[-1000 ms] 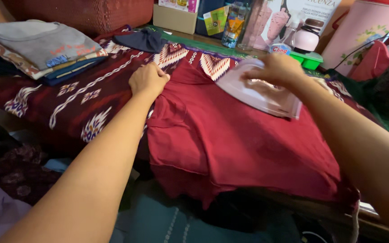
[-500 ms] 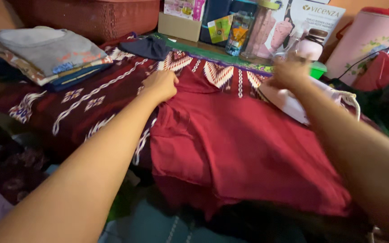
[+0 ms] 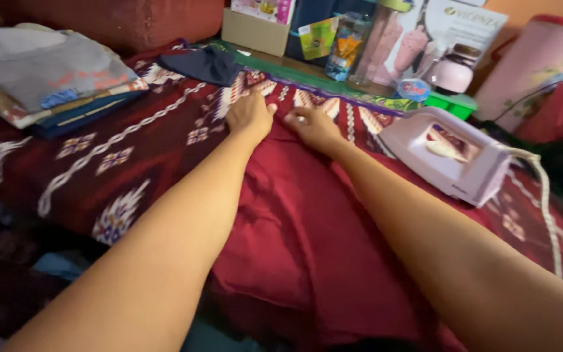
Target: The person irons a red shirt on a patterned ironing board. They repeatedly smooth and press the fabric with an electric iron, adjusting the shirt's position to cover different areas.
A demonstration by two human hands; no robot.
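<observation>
Both hands lie flat and spread on the far edge of the red garment (image 3: 333, 248), the left hand (image 3: 250, 115) at 11 o'clock and the right hand (image 3: 313, 127) just beside it. The iron (image 3: 447, 153) rests at 2 o'clock. A clear cup (image 3: 348, 45) stands at 12; its contents look orange, though blurred.

Dim room, orange wall (image 3: 542, 8)

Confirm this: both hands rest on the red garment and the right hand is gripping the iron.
Not quite. In the head view the right hand lies on the red garment beside the left hand; the iron stands apart, untouched.
</observation>
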